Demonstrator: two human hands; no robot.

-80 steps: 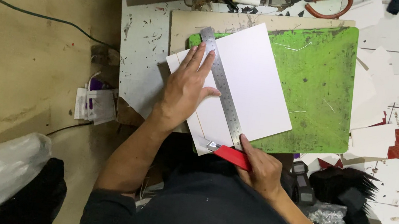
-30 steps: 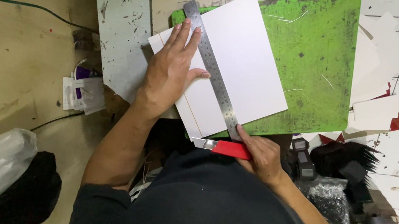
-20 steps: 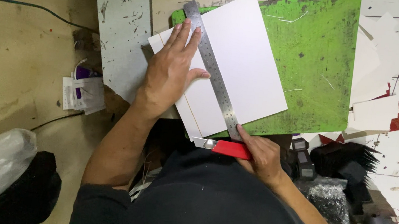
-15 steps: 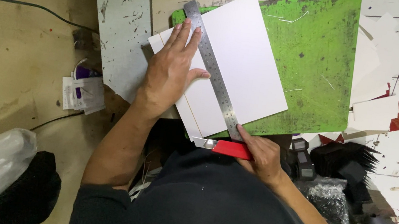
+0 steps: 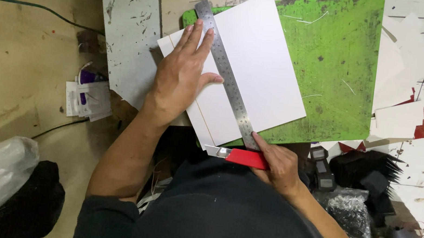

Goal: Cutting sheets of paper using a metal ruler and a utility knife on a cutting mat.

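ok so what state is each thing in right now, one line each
left hand: flat, fingers spread, pressing on the white card beside the ruler
right hand: closed around the red utility knife
red utility knife: blade out, at the near end of the ruler
steel ruler: lying diagonally across the card
white card: flat on the mat
green cutting mat: flat, scarred and stained

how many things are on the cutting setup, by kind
ruler: 1
knife: 1
white sheet: 1
green mat: 1
hands, left and right: 2
total: 6
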